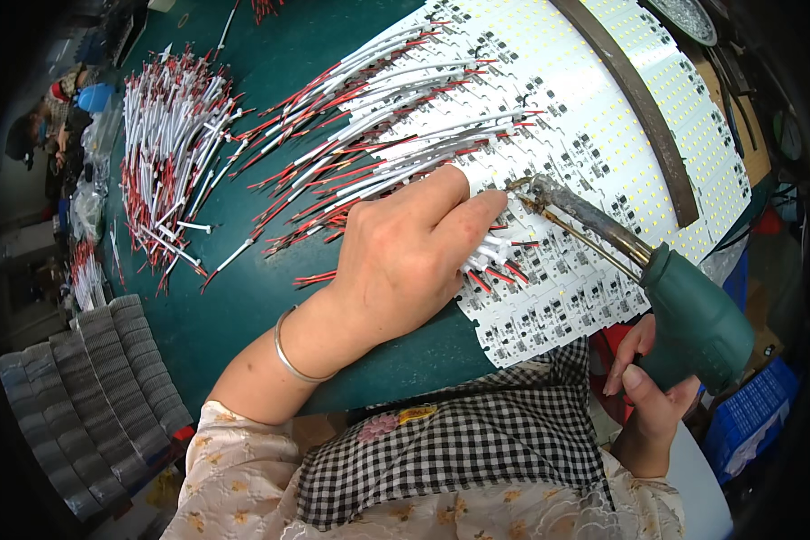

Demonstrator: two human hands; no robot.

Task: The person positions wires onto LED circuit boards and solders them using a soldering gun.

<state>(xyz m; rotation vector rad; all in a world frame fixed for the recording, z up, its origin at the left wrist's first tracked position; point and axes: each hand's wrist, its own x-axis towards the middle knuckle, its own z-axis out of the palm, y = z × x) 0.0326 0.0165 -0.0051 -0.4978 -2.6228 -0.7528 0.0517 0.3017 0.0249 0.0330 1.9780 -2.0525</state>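
My left hand (pixel 405 238) is closed over white-sleeved red-and-black wires, pinching at the edge of a white LED circuit board panel (pixel 594 162). Below its fingers, a bunch of wire ends (pixel 495 261) sticks out. My right hand (pixel 652 396) grips the handle of a green soldering gun (pixel 702 310). The gun's metal tip (pixel 531 189) sits over the panel, close beside my left thumb and forefinger. Farther up, rows of wires (pixel 378 103) lie with one end on the panel and the other fanned out leftward. The exact joint under my fingertips is hidden.
A dark curved metal bar (pixel 639 90) lies across the panels. On the green table (pixel 270 261), a heap of loose wires (pixel 171 144) spreads at the left. Grey stacked ribbed pieces (pixel 99 396) stand at the lower left. A round metal dish (pixel 688 18) is at the far right; a blue crate (pixel 751 409) sits below.
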